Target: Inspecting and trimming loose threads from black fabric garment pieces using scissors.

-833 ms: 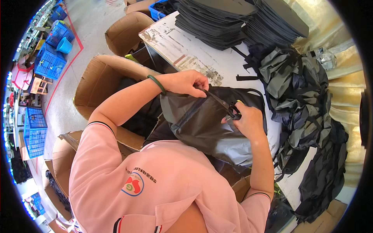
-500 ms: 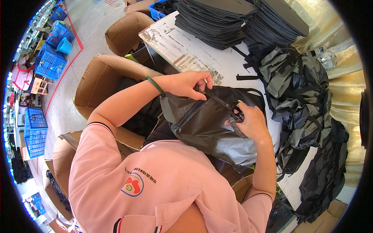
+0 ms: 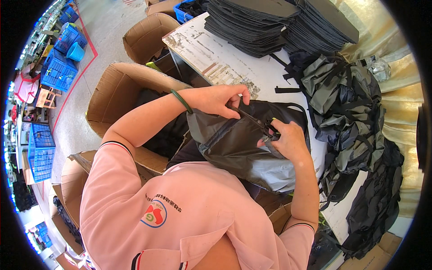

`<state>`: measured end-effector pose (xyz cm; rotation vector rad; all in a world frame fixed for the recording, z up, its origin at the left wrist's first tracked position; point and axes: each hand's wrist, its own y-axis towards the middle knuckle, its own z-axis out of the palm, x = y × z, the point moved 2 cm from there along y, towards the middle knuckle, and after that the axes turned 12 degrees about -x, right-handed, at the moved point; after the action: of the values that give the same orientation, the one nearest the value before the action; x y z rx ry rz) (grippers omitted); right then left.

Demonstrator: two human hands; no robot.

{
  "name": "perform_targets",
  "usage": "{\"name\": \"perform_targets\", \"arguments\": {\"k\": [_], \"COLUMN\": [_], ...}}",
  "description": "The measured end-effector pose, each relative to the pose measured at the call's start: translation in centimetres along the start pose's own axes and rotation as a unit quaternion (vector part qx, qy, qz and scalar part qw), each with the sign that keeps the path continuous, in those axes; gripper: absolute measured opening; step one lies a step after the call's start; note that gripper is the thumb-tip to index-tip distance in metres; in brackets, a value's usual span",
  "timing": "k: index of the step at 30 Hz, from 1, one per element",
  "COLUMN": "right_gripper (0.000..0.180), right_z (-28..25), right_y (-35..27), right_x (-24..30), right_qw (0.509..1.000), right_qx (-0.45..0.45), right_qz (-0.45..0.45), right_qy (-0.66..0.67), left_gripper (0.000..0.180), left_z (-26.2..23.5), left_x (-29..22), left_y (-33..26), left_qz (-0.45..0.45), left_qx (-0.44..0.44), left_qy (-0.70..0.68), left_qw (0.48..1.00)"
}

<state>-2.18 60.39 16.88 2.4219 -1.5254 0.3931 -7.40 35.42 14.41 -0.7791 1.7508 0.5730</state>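
I see left hand [image 3: 219,99] pinching black strap [image 3: 246,116] | right hand [image 3: 288,140] clamped on dark grey fabric bag [image 3: 234,144] | grey bag pile [image 3: 346,103] at 3 o'clock

Smooth, faintly glossy dark cloth bag [image 3: 243,144]; matt brown cardboard box [image 3: 121,90].

Two stacks of dark flat panels [image 3: 274,22] are sitting at the far end of my white table [image 3: 216,58]. Grey bags [image 3: 346,112] are lying heaped to my right. Open cardboard boxes [image 3: 121,90] and blue crates [image 3: 58,67] are standing to my left.
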Motion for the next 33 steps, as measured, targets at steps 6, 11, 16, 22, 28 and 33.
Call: {"name": "perform_targets", "arguments": {"k": [6,11,16,22,28,33], "right_gripper": [0.030,0.032,0.032,0.035,0.043,0.039], "right_z": [0.2,0.2,1.7,6.4,9.6,10.6], "right_y": [-1.7,-6.7,-13.5,-19.8,-22.2,-21.9], "right_x": [-1.6,-4.2,-4.7,-5.0,-4.5,-4.0], "right_qw": [0.998,0.975,0.952,0.919,0.931,0.933], "right_qx": [-0.045,-0.088,-0.065,-0.094,-0.143,-0.126], "right_qz": [0.038,0.171,0.278,0.334,0.311,0.318], "right_qy": [0.016,0.108,0.110,0.190,0.125,0.109], "left_gripper": [0.036,0.033,0.038,0.034,0.040,0.021], "left_z": [-0.6,-4.2,-6.0,-5.5,-4.2,2.6], "left_x": [0.2,1.5,2.9,4.6,4.2,1.8], "left_y": [1.0,6.4,10.8,12.4,9.7,4.0], "left_qz": [0.024,0.061,0.095,0.109,0.167,0.348], "left_qx": [-0.002,-0.040,-0.065,-0.074,-0.151,-0.237], "left_qy": [0.027,0.166,0.248,0.297,0.327,0.324], "left_qw": [0.999,0.983,0.962,0.946,0.918,0.847]}}
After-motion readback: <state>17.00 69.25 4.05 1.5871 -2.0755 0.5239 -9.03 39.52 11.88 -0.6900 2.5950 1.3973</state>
